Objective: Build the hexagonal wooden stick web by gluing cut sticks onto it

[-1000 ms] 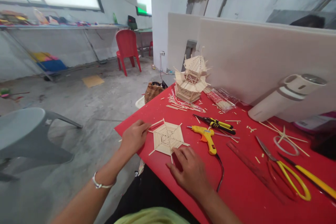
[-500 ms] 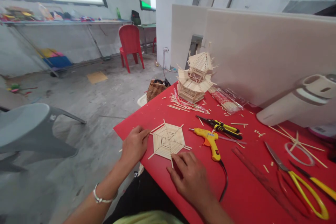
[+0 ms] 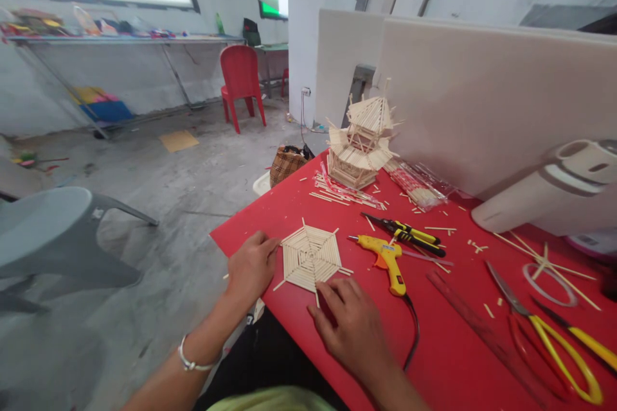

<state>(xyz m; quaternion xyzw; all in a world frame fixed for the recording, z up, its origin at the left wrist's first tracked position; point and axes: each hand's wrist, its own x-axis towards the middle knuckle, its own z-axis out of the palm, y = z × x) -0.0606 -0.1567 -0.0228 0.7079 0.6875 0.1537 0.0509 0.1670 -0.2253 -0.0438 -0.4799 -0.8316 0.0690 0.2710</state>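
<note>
A flat web of thin wooden sticks (image 3: 311,257) lies on the red counter (image 3: 448,359), close to the edge by the person. It has six sides, with rows of sticks going round and round, and some stick ends poke out at the corners. The left hand (image 3: 253,263) is at the web's left corner. Its thumb and finger are close together there, but I cannot tell if they pinch a stick. A pale bracelet (image 3: 186,359) goes round that wrist. The right hand (image 3: 354,311) is at the bottom corner of the web, with its fingers bent and its thumb apart from them, loose and open. Just to the right of the web lies a yellow glue gun (image 3: 383,253) with a black cord, its tip facing the web. Black and yellow pliers (image 3: 409,234) lie just behind it. Farther back stands a little tower (image 3: 364,141) made of sticks, with pointy roofs. Beside it is a clear bag of sticks (image 3: 419,186). On the right side are a long ruler (image 3: 463,311), scissors (image 3: 504,289) with red and yellow handles, and a tool with a yellow handle (image 3: 592,343). A big pale bottle (image 3: 520,196) leans behind them.
</note>
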